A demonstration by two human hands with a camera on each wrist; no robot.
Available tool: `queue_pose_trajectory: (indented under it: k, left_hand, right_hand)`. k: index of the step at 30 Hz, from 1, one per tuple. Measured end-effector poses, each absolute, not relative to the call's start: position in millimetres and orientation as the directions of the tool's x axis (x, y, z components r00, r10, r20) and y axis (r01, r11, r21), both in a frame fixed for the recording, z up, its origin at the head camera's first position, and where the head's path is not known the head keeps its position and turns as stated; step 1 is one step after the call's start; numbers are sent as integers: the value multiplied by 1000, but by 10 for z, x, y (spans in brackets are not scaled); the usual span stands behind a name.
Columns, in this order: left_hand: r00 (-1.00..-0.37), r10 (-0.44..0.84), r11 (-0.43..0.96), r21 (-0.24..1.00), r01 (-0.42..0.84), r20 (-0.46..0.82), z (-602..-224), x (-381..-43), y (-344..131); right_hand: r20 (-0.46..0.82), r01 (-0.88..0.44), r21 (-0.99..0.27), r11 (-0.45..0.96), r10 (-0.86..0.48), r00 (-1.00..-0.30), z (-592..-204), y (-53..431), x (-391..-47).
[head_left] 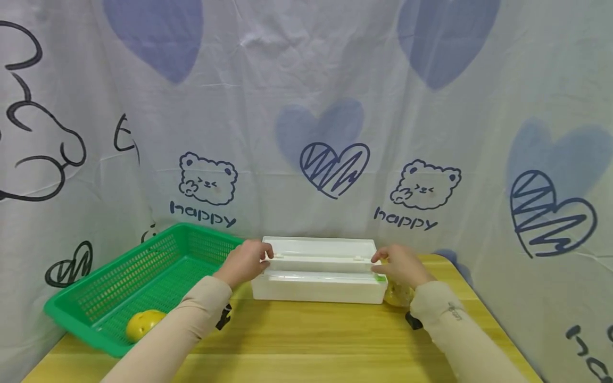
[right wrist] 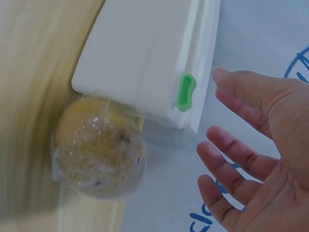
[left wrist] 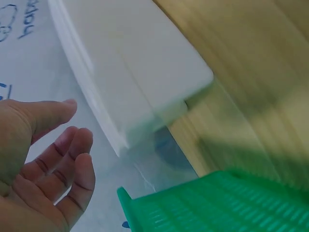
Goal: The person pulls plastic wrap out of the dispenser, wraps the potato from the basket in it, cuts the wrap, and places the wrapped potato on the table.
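A long white box (head_left: 320, 288), which looks like a cling film dispenser, stands on the table with its lid (head_left: 318, 246) raised at the back. On its front edge, at the right end, sits a green slider (right wrist: 186, 92). My left hand (head_left: 246, 261) is at the box's left end, fingers loosely bent; the left wrist view shows a gap between them and the box. At the other end my right hand (head_left: 401, 264) hovers with spread, slightly curved fingers, holding nothing. Below it, against the box's right end, lies a round yellow fruit (right wrist: 99, 147) wrapped in clear film.
To the left a green plastic basket (head_left: 107, 271) stands on the wooden table (head_left: 306, 340), with another yellow fruit (head_left: 145, 323) inside at its near end. A printed white curtain (head_left: 268, 74) hangs behind the table and along its sides.
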State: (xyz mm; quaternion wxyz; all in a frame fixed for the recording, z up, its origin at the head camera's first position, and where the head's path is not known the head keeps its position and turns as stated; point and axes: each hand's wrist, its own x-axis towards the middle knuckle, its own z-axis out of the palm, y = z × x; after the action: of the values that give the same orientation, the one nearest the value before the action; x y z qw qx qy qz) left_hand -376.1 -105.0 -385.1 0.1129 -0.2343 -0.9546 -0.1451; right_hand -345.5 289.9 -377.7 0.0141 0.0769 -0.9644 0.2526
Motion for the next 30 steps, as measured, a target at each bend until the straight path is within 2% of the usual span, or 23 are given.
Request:
queue_pose_trajectory:
  k: [7, 13, 23, 30]
  left_hand:
    - [-859, 450, 867, 111, 486, 242, -3918, -3920, -1033]
    - [-879, 438, 885, 81, 458, 189, -3985, -3982, -983]
    - [-866, 435, 886, 56, 461, 248, -4125, -3954, -1029]
    - [-842, 452, 870, 63, 489, 296, -4184, -4021, -957]
  right_hand:
    - [76, -183, -417, 890, -166, -983, -3872, 2768, -3604]
    - [64, -177, -388, 905, -165, -984, -3948, 2706, -3657]
    - [124, -188, -341, 921, -154, -980, -4035, 2606, -3712]
    - [120, -136, -345, 929, -100, -988, -4046, 2711, -3709]
